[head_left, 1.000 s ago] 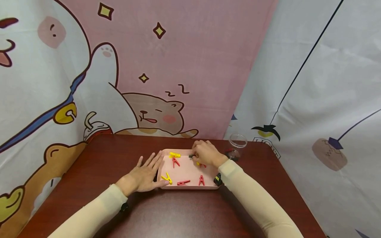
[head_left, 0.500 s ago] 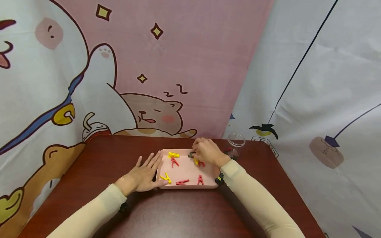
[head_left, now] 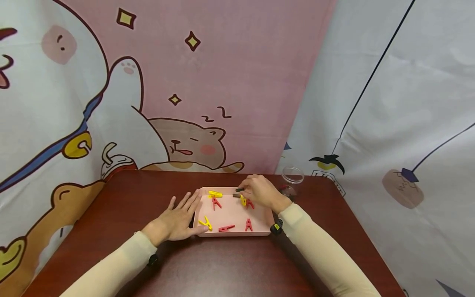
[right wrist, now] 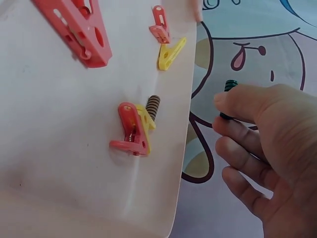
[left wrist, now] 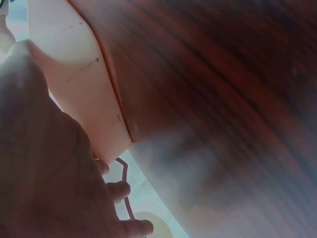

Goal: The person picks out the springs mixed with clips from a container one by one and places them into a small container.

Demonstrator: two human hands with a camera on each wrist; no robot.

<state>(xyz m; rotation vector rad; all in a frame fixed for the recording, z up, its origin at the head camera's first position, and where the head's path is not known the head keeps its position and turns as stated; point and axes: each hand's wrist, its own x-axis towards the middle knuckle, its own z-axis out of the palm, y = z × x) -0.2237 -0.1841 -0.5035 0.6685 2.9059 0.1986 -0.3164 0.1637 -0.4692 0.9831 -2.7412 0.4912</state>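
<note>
My right hand pinches a small dark green ribbed spring between thumb and index finger, just above the far side of a pink tray. A brown-and-black striped spring lies in the tray below, against a yellow clothespin and a red clothespin. My left hand rests with spread, straight fingers on the tray's left edge, its thumb near another yellow clothespin. Also in the tray are a red clothespin at the front and a yellow clothespin at the back left.
A clear round container stands on the brown table behind and right of the tray, with red and dark things near its bottom. A printed cartoon cloth hangs behind the table's far edge.
My right hand has drawn the green spring up off the tray, leaving the striped spring lying there in sight. The left hand stays on the tray's edge; the head view shifts slightly.
</note>
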